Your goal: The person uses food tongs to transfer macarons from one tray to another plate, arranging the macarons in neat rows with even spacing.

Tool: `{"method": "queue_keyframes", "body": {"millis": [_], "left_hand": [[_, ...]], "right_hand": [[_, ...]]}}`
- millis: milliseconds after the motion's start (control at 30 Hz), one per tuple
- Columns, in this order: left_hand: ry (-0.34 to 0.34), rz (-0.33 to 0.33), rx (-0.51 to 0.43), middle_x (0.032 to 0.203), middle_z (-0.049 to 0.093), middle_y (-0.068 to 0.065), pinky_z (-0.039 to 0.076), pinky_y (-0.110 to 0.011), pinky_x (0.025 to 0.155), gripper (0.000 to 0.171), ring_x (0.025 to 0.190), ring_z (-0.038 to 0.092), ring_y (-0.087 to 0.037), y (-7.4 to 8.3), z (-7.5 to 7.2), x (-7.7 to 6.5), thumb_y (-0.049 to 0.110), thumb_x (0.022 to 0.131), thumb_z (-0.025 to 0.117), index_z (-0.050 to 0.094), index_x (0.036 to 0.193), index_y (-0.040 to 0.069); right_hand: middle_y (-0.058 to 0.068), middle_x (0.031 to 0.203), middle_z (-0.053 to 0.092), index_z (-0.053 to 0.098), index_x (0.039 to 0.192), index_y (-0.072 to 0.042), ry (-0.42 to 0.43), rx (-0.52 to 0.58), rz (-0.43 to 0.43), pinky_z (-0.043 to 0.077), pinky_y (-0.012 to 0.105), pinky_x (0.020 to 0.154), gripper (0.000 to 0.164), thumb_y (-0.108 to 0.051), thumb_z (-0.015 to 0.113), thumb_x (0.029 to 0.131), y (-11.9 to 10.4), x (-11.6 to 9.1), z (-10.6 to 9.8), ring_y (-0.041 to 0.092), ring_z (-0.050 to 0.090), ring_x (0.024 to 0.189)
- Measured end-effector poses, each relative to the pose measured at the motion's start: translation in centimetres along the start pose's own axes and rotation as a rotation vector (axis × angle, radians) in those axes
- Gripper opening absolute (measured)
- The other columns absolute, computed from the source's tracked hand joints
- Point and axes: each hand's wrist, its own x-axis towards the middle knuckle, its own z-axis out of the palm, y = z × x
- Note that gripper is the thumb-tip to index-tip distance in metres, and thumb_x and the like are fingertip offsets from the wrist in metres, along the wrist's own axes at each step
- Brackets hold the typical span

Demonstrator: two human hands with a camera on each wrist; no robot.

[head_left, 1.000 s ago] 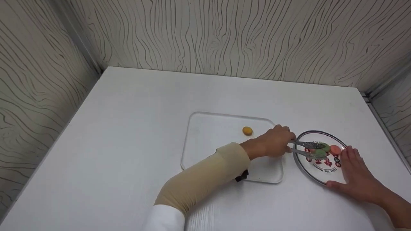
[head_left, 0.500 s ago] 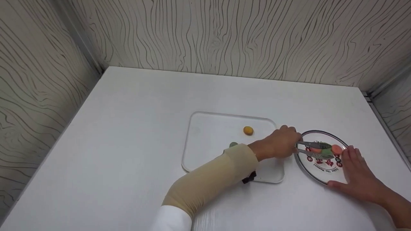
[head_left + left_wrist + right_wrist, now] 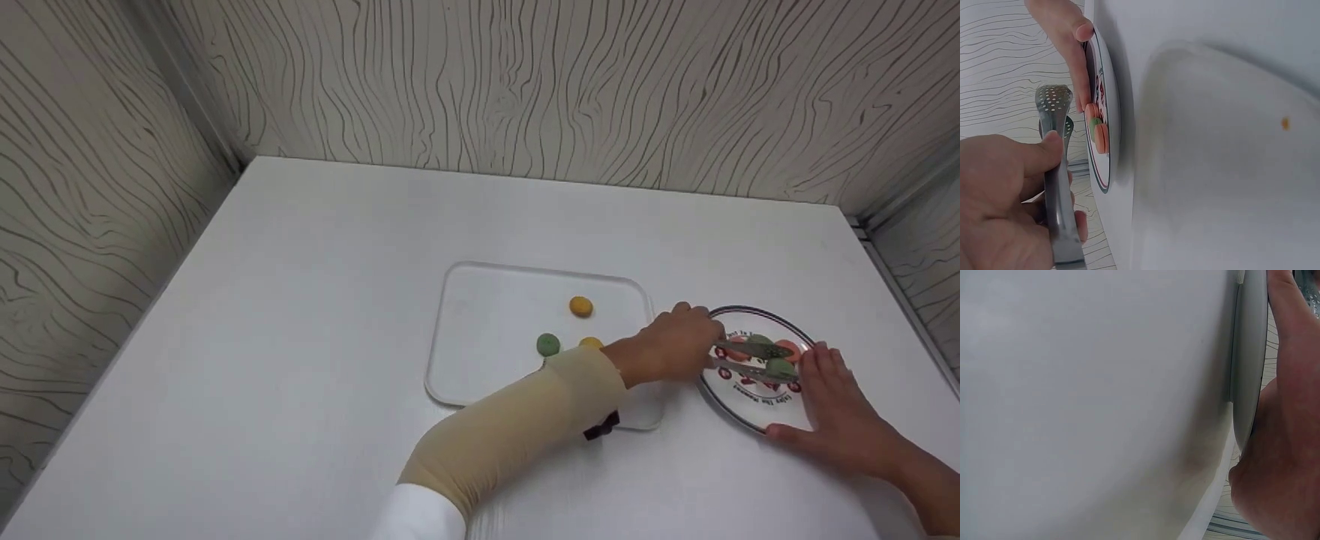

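My left hand (image 3: pixel 679 343) grips metal tongs (image 3: pixel 1060 197) with perforated tips, reaching over the round white plate (image 3: pixel 731 401). In the head view a green macaron (image 3: pixel 780 367) shows between the tong tips; the left wrist view hides it behind them. On the plate sit two pinkish-orange macarons (image 3: pixel 1101 138) with another green macaron (image 3: pixel 1095 128) between them. The fingers of my right hand (image 3: pixel 844 412) lie straight along the plate's right rim, the thumb at its near edge. In the right wrist view that hand overlaps the plate's side (image 3: pixel 1249 354).
A white rectangular tray (image 3: pixel 435 337) lies left of the plate, partly under my left forearm. It bears an orange-yellow macaron (image 3: pixel 580 306), a green macaron (image 3: pixel 548 344) and a yellow macaron (image 3: pixel 591 343) half hidden by the sleeve. A wood-grain panel (image 3: pixel 495 90) stands behind the table.
My left hand has moved right, carrying the tongs and green macaron across the plate towards my right hand. The green and yellow macarons on the tray have come out from behind the forearm.
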Motion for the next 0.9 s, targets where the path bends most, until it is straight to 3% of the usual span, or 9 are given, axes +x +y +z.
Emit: {"method": "queue_keyframes", "body": {"millis": [333,733,900], "left_hand": [[0.006,-0.027,0.024,0.129,0.056,0.014,0.043,-0.018,0.097,0.041,0.114,0.045,-0.002,0.4,0.7,0.4,0.037,0.099,0.066,0.060,0.139,0.031],[0.049,-0.022,0.032,0.124,0.056,0.014,0.042,-0.018,0.095,0.035,0.109,0.045,-0.003,1.3,1.3,0.4,0.039,0.100,0.065,0.063,0.134,0.031],[0.055,-0.052,0.034,0.125,0.056,0.015,0.042,-0.019,0.097,0.036,0.111,0.045,-0.003,1.6,1.7,0.8,0.039,0.100,0.066,0.062,0.135,0.032]], "right_hand": [[0.046,0.156,-0.012,-0.008,0.151,0.020,-0.006,-0.022,0.004,-0.027,0.032,0.111,0.122,-0.047,0.074,0.090,0.0,0.1,0.1,0.047,-0.027,0.146],[0.048,0.154,-0.009,-0.006,0.151,0.021,0.010,-0.003,-0.001,-0.026,0.036,0.112,0.122,-0.046,0.074,0.089,0.4,0.2,0.2,0.051,-0.024,0.146],[0.047,0.155,-0.011,-0.008,0.151,0.020,0.015,-0.011,-0.007,-0.026,0.035,0.112,0.123,-0.046,0.075,0.088,0.5,0.2,0.3,0.050,-0.025,0.146]]}}
